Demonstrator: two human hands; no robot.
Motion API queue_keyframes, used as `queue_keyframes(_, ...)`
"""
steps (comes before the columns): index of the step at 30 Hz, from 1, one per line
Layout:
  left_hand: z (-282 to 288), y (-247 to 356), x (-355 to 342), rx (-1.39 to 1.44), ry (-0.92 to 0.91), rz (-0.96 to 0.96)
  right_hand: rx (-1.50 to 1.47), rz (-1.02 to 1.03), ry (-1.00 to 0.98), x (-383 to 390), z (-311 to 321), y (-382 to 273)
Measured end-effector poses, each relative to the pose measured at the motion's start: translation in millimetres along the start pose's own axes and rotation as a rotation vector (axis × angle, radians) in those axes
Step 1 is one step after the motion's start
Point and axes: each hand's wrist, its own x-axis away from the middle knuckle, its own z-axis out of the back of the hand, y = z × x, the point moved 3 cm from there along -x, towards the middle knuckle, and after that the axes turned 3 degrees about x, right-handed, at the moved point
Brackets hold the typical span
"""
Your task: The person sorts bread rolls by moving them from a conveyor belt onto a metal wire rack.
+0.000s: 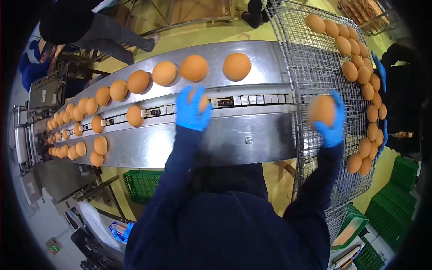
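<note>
My left hand (193, 109), in a blue glove, is over the middle chain of the conveyor, its fingers closed round a bun (204, 103) that is mostly covered by the glove. Above the wire mesh on the right, my right hand (332, 121), gloved in blue too, grips another round golden-brown bun (321, 110) from its right side. Several more buns form a row on the far steel strip, the closest to the mesh being a single bun (237, 66). Left of my left hand, one bun (135, 115) sits on the chain (258, 100).
Along the right side of the wire mesh rack (310, 67), several buns lie in a curved band. Two buns rest on the near steel strip (247, 153) at left. A green crate (143, 184) stands below the conveyor. Other people stand at far left and right.
</note>
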Motion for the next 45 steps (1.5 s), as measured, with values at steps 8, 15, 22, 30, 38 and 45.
queue_keyframes(8,65.8,-143.8,45.2,-0.388,-0.036,0.092,0.782,0.043,-0.144,8.2,-271.0,-15.9)
queue_keyframes(15,78.5,-74.1,5.1,0.272,0.073,0.031,0.951,-0.237,0.231,-3.0,-169.9,-22.2)
queue_keyframes(22,-1.2,71.6,-56.8,0.571,-0.199,-0.242,0.813,-0.133,0.213,42.3,-119.1,-57.8)
queue_keyframes(30,-133.2,276.6,-84.6,0.297,-0.364,-0.642,1.27,-0.397,0.333,164.3,125.5,-26.9)
queue_keyframes(38,-252.3,340.6,-149.5,0.061,-0.44,-0.763,1.208,-0.428,0.302,110.5,122.1,-1.2)
queue_keyframes(45,-213.3,284.4,-102.7,0.445,-0.563,-0.811,1.063,-0.653,0.298,115.6,48.1,-10.9)
